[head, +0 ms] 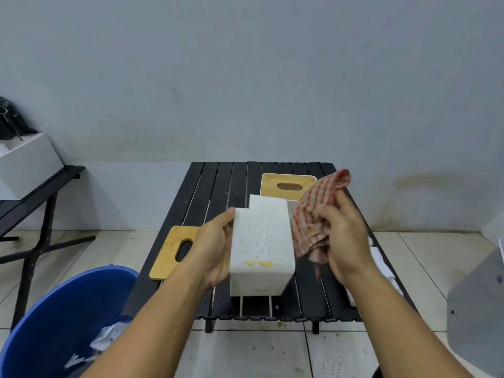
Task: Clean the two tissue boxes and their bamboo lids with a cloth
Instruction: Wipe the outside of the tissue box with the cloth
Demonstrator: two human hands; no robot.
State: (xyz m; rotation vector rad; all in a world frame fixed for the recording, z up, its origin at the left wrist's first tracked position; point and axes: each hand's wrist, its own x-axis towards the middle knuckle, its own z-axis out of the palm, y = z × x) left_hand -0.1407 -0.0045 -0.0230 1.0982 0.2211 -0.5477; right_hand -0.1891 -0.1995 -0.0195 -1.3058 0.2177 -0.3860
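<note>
From where I sit the job looks to be in its early part. My left hand (215, 249) grips a white tissue box (261, 249) by its left side, thumb along the top edge, holding it over the near middle of the black slatted table (218, 192); I cannot tell whether its base touches the slats. The face turned towards me carries a yellow smear near its lower edge and a scatter of yellowish specks above, so I judge this box not yet clean. My right hand (343, 236) is curled round a bunched red-checked cloth (313, 214), just beside the box's right side; whether the cloth touches it I cannot say. A second white box (268, 201) shows just behind the held one, mostly hidden, so I cannot judge its state. Both lids are off and lie flat on the table: the near bamboo lid (169, 255) at the left edge, the far bamboo lid (272, 184) towards the back right. I see no clear marks on either, though they are too small to be sure. By my reckoning, the stained face, the other box and probably both lids remain to be wiped.
</note>
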